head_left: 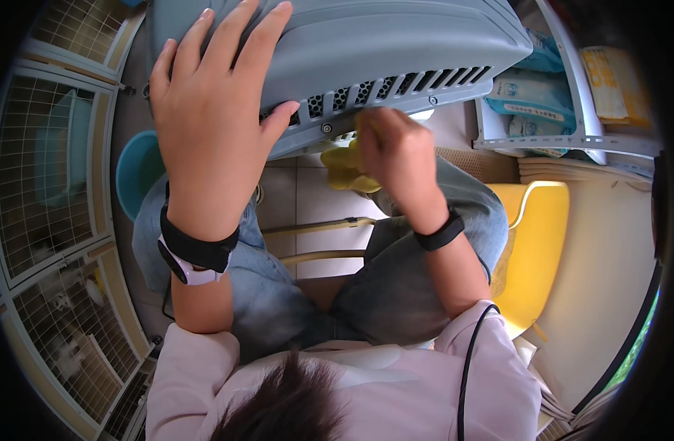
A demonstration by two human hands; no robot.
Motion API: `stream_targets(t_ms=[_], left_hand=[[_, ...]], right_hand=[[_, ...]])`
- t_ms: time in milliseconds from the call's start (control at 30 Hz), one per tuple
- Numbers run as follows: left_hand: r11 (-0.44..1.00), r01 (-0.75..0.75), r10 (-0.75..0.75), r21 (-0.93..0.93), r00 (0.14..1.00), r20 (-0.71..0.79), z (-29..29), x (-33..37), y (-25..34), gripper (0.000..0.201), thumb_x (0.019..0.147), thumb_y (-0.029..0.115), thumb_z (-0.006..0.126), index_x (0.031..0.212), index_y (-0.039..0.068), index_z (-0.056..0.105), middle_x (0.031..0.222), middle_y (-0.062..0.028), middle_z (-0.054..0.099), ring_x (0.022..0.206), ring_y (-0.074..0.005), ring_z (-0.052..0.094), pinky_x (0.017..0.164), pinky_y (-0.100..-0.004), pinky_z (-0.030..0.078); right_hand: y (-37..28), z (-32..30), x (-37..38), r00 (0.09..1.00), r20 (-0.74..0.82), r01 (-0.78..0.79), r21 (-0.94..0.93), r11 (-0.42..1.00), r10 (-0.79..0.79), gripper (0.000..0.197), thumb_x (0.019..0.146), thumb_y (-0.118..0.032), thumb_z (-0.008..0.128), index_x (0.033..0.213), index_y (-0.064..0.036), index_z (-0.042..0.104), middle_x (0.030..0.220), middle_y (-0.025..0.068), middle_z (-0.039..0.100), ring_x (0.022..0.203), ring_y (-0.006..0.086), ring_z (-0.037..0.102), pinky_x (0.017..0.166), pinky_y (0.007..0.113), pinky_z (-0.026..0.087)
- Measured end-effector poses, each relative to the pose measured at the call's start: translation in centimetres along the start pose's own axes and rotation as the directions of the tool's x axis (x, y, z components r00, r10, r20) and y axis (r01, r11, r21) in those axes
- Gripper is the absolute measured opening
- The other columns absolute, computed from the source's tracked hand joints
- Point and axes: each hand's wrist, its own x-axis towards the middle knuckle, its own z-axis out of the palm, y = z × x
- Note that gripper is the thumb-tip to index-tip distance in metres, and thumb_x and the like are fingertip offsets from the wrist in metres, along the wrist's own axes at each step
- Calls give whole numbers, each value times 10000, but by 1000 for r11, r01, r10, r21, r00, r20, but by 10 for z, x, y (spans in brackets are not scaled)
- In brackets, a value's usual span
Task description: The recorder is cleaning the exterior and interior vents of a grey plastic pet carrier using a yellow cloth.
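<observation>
A grey plastic pet carrier (pixel 395 44) with a row of slotted vents along its side lies across the top of the view, in front of my knees. My left hand (pixel 212 132) is spread over it at the left, fingers stretched out and the thumb by the vents. My right hand (pixel 404 151) is closed on a yellow cloth (pixel 343 167) at the carrier's lower edge. Part of the cloth hangs down below the fist. Whether the cloth touches the carrier there I cannot tell.
A teal bucket (pixel 133 176) stands left of my knee, beside wire-fronted cages (pixel 54 176). A yellow chair (pixel 546 250) is at my right. Behind it, a white metal shelf (pixel 608 144) holds blue-and-white bags (pixel 531 95) and an orange-yellow package (pixel 612 84). Tan tubes (pixel 326 228) cross between my legs.
</observation>
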Motion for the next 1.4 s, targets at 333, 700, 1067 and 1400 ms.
stream_targets(t_ms=[333, 700, 1067, 1400], left_hand=[[998, -28, 26, -58, 999, -39, -1, 3, -8, 710, 604, 238, 769, 1253, 192, 485, 1298, 8, 499, 1175, -280, 459, 968, -418, 354], [992, -34, 21, -119, 994, -105, 3, 7, -10, 687, 561, 222, 778, 1200, 173, 531, 1227, 32, 557, 1052, -227, 525, 895, -355, 416], [987, -11, -23, -162, 978, -210, 2, 9, -1, 625, 473, 144, 762, 1052, 60, 541, 1102, -91, 583, 994, -289, 499, 872, -378, 376], [992, 89, -98, -87, 989, -107, -3, 12, 4, 627, 472, 148, 762, 1052, 58, 542, 1094, -86, 584, 994, -291, 500, 872, -377, 378]], right_hand=[[44, -41, 17, 945, -66, -326, -153, 933, 320, 123, 738, -140, 591, 795, -54, 658, 637, 186, 606, 617, 358, 608, 593, 396, 500], [43, -33, 16, 939, -107, -338, -100, 936, 327, 139, 729, -140, 595, 799, -36, 655, 642, 187, 611, 628, 350, 619, 608, 381, 505], [-3, -3, 11, 974, -3, -224, 13, 974, 224, 125, 694, -68, 609, 789, -17, 546, 609, 188, 589, 582, 360, 597, 539, 407, 487], [-15, 20, 4, 997, 37, -70, 229, 971, 63, 171, 705, -31, 617, 846, -35, 520, 681, 151, 612, 603, 330, 614, 537, 358, 487]])
